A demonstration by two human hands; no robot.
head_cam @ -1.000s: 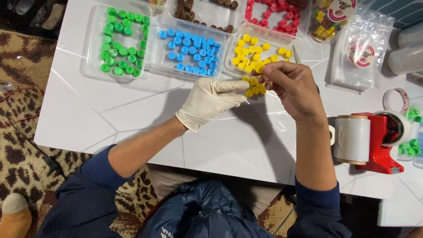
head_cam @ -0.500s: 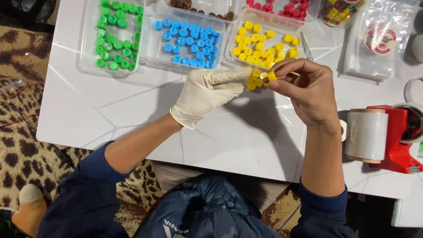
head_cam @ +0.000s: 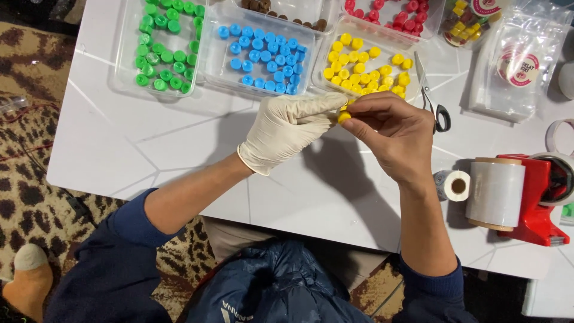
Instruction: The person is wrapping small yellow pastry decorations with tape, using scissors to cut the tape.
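Observation:
My left hand (head_cam: 287, 128) wears a white glove and my right hand (head_cam: 391, 131) is bare. They meet above the white table (head_cam: 149, 149), both pinching a small cluster of yellow caps (head_cam: 344, 115) between their fingertips. Just behind them stands a clear tray of loose yellow caps (head_cam: 368, 69). How many caps are in the cluster is hidden by the fingers.
Clear trays hold green caps (head_cam: 167, 48), blue caps (head_cam: 263, 60), red caps (head_cam: 382, 12) and brown pieces (head_cam: 281, 9). Scissors (head_cam: 433, 101) lie right of the yellow tray. A clear-tape roll (head_cam: 493, 192) on a red dispenser (head_cam: 541, 203), a small roll (head_cam: 453, 184) and plastic bags (head_cam: 517, 66) sit at right.
Both hands have drawn slightly nearer to me with the yellow caps. The cluster is now more hidden between the fingers. The camera view has shifted down and right.

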